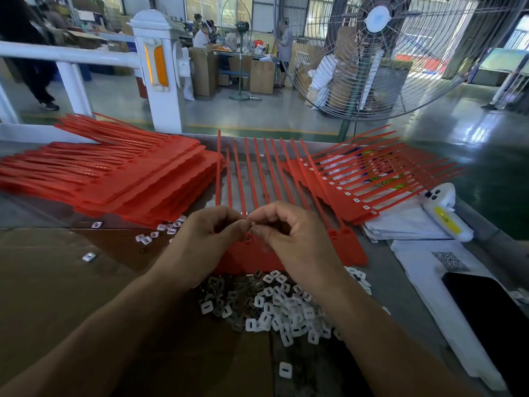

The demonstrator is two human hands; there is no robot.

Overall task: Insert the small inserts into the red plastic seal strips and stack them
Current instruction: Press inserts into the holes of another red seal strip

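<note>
Fingertips of your left hand [210, 234] and right hand [289, 236] meet over the red strip [347, 247], both curled, pinching one tiny pale insert [251, 224] between them; it is too small to make out clearly. Directly under the pinch lies the strip's flat tab end, glossy plastic with small square sockets. Its thin tails run straight away from you, long axis front to back. Your palms hide most of the tab row. Nearer you than the grip sits a heap of loose inserts [282, 306], white rounded squares with slots, on brown cardboard [57, 282]. Left of the grip, a stack [120, 179] of flat strips; right of it, a fanned pile [369, 179], tails pointing away and rightward.
</note>
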